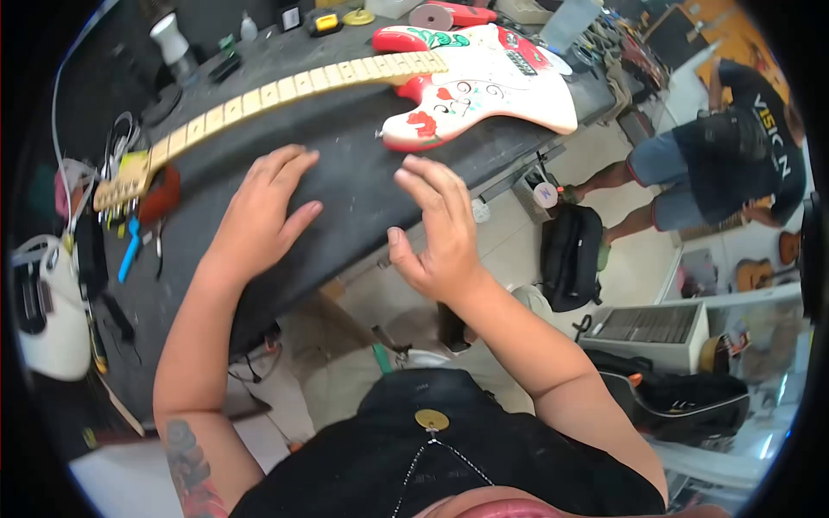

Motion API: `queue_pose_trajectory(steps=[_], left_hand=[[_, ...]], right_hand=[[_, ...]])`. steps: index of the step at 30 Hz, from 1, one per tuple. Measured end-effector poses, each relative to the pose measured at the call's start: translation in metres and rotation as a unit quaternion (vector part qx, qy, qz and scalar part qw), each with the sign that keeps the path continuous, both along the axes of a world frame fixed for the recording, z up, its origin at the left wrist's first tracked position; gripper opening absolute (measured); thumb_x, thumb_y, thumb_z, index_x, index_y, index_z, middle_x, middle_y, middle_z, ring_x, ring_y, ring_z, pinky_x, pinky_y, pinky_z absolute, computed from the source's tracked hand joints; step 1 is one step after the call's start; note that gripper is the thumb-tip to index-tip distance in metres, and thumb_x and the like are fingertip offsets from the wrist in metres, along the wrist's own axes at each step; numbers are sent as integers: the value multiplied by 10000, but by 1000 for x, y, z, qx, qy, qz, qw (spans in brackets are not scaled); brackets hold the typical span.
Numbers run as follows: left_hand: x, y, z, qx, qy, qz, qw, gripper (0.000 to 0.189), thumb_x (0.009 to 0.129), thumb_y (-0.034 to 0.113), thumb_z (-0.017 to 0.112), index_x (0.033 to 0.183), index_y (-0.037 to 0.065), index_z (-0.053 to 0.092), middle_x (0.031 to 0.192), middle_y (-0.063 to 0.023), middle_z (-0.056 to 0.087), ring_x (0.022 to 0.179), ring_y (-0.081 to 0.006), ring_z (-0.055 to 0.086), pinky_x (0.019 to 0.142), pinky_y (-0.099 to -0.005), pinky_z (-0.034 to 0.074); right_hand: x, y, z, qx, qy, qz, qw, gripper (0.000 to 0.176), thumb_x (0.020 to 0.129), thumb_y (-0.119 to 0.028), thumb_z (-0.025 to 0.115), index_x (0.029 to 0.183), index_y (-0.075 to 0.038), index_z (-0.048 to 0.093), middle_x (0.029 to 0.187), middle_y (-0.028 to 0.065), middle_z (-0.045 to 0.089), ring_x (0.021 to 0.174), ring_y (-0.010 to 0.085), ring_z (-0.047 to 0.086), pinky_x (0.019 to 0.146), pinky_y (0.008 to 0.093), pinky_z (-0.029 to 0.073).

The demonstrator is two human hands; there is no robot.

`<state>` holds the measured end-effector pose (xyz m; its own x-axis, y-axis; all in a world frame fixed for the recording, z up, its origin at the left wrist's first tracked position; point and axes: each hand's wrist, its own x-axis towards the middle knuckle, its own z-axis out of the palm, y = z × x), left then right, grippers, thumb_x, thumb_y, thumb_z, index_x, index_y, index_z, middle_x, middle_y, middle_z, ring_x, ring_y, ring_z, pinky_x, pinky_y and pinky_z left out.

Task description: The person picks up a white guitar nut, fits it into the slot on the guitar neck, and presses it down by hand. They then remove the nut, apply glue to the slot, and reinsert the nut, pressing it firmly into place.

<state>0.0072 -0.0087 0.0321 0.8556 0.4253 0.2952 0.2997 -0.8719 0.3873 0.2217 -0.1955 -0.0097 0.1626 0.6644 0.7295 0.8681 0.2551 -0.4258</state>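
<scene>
An electric guitar [527, 108], white with red edges and painted flowers and hearts, lies across the dark workbench [345, 190]. Its light maple neck [281, 91] runs to the left, and the headstock [123, 192] is by the bench's left side. My left hand [266, 211] is over the bench below the neck, thumb apart from the fingers, holding nothing. Close to the lower horn of the guitar body, my right hand [439, 229] hovers at the bench's front edge. Its fingers are slightly curled and apart, with nothing in them.
A blue-handled tool [130, 250] and cables lie near the headstock. Behind the neck are a white-topped bottle [173, 47] and a yellow-black device [325, 23]. A person in dark clothes [734, 142] stands at right, near a black bag [572, 259] on the floor.
</scene>
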Motion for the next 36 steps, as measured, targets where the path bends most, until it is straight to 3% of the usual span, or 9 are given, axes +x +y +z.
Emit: queue_pose_trajectory(steps=[4,7,9,12,15,18,24,27,36], left_hand=[[-13,-56,3,114,-34,63,991,843,969,177,797,1688,18,385,1782,-224,348,1630,-458,352,1320,-516,337],[-31,-90,-39,125,186,149,963,935,985,382,799,1704,-18,355,1785,-270,318,1641,-484,319,1335,-584,275],[-27,-95,-31,87,178,153,968,956,994,423,781,1710,-30,337,1789,-278,304,1651,-483,298,1338,-599,257],[-13,-109,-32,116,119,175,970,982,1002,465,768,1707,-56,325,1785,-297,301,1661,-491,275,1339,-616,242],[-4,-117,-45,129,189,189,955,980,994,441,786,1682,-97,340,1766,-323,322,1657,-507,272,1335,-611,253],[12,-115,-37,63,11,178,982,1014,962,433,816,1673,-108,336,1752,-342,332,1634,-515,319,1324,-642,263],[47,-131,-51,160,170,228,945,1068,839,370,888,1663,-80,378,1739,-318,373,1632,-467,351,1332,-615,277],[56,-133,-63,197,143,256,935,1027,804,301,893,1640,-69,424,1707,-303,438,1585,-465,431,1319,-587,321],[54,-131,-70,200,79,258,942,963,746,268,898,1583,-34,530,1659,-269,528,1522,-445,530,1280,-568,396]], right_hand=[[7,-10,-30,-204,-158,20,966,761,1004,-457,732,1581,-1,539,1702,213,476,1613,436,387,1297,654,267],[3,-19,-8,-46,-89,3,995,826,982,-520,747,1595,-11,528,1698,199,485,1605,414,405,1300,647,273],[9,-16,-30,0,-52,-13,999,846,967,-533,758,1596,-14,530,1688,188,500,1601,398,417,1304,640,276],[10,-7,-52,-116,-81,11,990,788,938,-406,797,1572,-6,553,1653,180,544,1583,393,449,1302,623,296],[2,-22,-12,32,-51,-2,998,823,903,-453,835,1550,-13,581,1648,183,550,1578,394,454,1301,633,298],[17,-17,-52,-26,-84,12,996,790,908,-399,818,1558,-18,578,1654,185,544,1583,400,446,1303,637,293],[24,-42,-31,29,-38,-6,999,802,905,-302,780,1617,-37,524,1718,143,476,1617,388,397,1325,623,271],[48,-28,-74,-58,-229,-67,969,814,880,-228,754,1635,-57,502,1734,133,454,1632,362,381,1322,623,277],[29,-28,-95,-101,-46,-17,994,894,793,-137,771,1639,-84,488,1743,106,423,1662,396,296,1281,748,243]])
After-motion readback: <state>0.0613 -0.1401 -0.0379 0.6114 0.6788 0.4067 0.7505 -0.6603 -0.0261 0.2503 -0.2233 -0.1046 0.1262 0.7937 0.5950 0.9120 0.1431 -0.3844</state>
